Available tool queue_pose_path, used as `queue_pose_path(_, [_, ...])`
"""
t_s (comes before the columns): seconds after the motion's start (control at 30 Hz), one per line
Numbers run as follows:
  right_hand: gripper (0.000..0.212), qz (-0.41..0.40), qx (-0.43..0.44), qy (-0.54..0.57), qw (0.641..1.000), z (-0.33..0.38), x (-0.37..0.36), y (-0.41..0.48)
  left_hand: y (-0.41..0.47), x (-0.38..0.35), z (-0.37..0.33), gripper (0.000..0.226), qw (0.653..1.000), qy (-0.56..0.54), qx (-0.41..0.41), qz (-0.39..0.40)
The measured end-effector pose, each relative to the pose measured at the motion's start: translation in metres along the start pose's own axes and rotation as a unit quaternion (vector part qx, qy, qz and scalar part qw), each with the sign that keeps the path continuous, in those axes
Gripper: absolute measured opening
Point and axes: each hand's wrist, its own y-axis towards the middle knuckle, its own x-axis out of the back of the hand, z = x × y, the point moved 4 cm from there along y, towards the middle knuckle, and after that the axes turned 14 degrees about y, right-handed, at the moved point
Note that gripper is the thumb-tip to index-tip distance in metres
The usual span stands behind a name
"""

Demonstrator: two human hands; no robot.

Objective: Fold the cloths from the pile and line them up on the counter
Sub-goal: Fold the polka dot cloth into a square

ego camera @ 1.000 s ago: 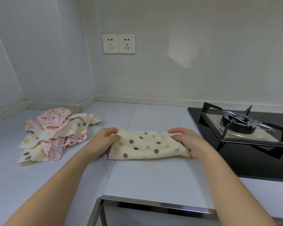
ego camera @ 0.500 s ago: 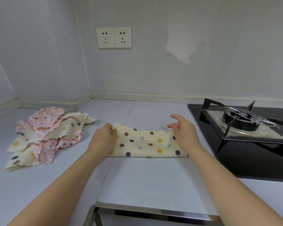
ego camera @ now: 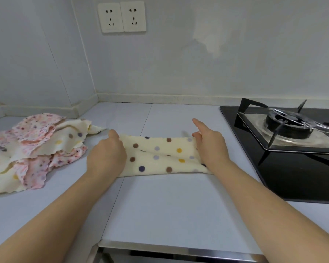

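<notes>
A cream cloth with coloured dots (ego camera: 160, 156) lies folded into a long strip on the grey counter (ego camera: 160, 205). My left hand (ego camera: 106, 154) grips its left end with curled fingers. My right hand (ego camera: 209, 145) pinches the right end near the far edge, with the index finger pointing away. The cloth sags a little in the middle with a crease running across it. To the left lies the pile of cloths (ego camera: 32, 149), pink flowered ones mixed with cream dotted ones.
A black gas hob with a burner and pan support (ego camera: 289, 130) sits at the right, close to my right hand. A double wall socket (ego camera: 122, 17) is on the back wall. A metal edge (ego camera: 179, 251) borders the counter's near side.
The far half of the cloth has been brought over, so the strip is narrower. Both hands have moved from the near edge toward the far edge and still hold the ends.
</notes>
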Motion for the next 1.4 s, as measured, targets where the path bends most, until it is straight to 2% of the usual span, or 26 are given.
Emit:
queue_pose_path(0.13, [0.048,0.018,-0.011,-0.075,0.997,0.005,0.002,-0.003,-0.003,0.0,-0.003,0.015,0.998,0.067,-0.012,-0.009])
queue_pose_path(0.2, [0.047,0.006,-0.007,-0.127,0.992,0.01,0.008,-0.005,-0.003,0.002,-0.003,0.009,0.993,0.104,-0.019,-0.042])
queue_pose_path(0.27, [0.044,-0.007,0.025,-0.128,0.991,0.018,0.013,-0.007,-0.003,0.006,-0.007,0.016,0.984,0.122,-0.071,-0.107])
queue_pose_path(0.33, [0.039,0.034,0.045,-0.101,0.993,0.026,0.009,-0.01,-0.006,0.008,-0.02,0.027,0.968,0.09,-0.173,-0.158])
queue_pose_path(0.4, [0.042,0.154,0.019,-0.087,0.984,0.03,-0.007,-0.018,-0.017,0.007,-0.038,0.051,0.961,0.028,-0.267,-0.073])
queue_pose_path(0.47, [0.056,0.291,-0.018,-0.146,0.945,0.024,-0.023,-0.029,-0.027,-0.009,-0.043,0.061,0.956,0.01,-0.277,0.093])
queue_pose_path(0.53, [0.062,0.332,-0.033,-0.194,0.922,0.014,-0.025,-0.029,-0.029,-0.023,-0.04,0.064,0.943,0.042,-0.269,0.191])
queue_pose_path(0.63, [0.063,0.286,-0.046,-0.206,0.935,0.008,-0.013,-0.019,-0.027,-0.027,-0.035,0.068,0.942,0.065,-0.256,0.208])
queue_pose_path(0.7, [0.062,0.256,0.004,-0.215,0.943,0.018,-0.012,-0.02,-0.028,-0.025,-0.037,0.069,0.943,0.075,-0.247,0.211])
queue_pose_path(0.8, [0.059,0.322,0.063,-0.183,0.927,0.037,-0.03,-0.04,-0.031,-0.024,-0.039,0.067,0.95,0.082,-0.224,0.202])
queue_pose_path(0.83, [0.058,0.349,0.054,-0.19,0.916,0.037,-0.035,-0.043,-0.031,-0.024,-0.038,0.066,0.954,0.08,-0.211,0.198])
queue_pose_path(0.9, [0.056,0.344,0.015,-0.218,0.913,0.026,-0.034,-0.037,-0.031,-0.025,-0.037,0.064,0.959,0.085,-0.192,0.192])
queue_pose_path(1.0, [0.053,0.242,-0.049,-0.257,0.934,0.014,-0.013,-0.021,-0.03,-0.023,-0.035,0.064,0.965,0.114,-0.171,0.162])
queue_pose_path(1.1, [0.04,0.096,0.008,-0.21,0.973,0.027,0.0,-0.021,-0.027,-0.003,-0.034,0.056,0.98,0.146,-0.138,0.017])
queue_pose_path(1.17, [0.032,0.082,0.029,-0.137,0.987,0.036,0.0,-0.023,-0.022,0.012,-0.031,0.045,0.991,0.068,-0.11,-0.046])
queue_pose_path(1.27, [0.042,0.136,0.028,-0.134,0.981,0.028,-0.008,-0.02,-0.017,0.022,-0.024,0.023,0.992,-0.075,-0.089,-0.056])
queue_pose_path(1.33, [0.045,0.136,0.029,-0.109,0.984,0.023,-0.005,-0.017,-0.017,0.024,-0.023,0.009,0.984,-0.126,-0.114,-0.058])
queue_pose_path(1.4, [0.042,0.121,0.038,-0.084,0.988,0.021,-0.002,-0.016,-0.018,0.021,-0.023,0.005,0.969,-0.181,-0.163,-0.048])
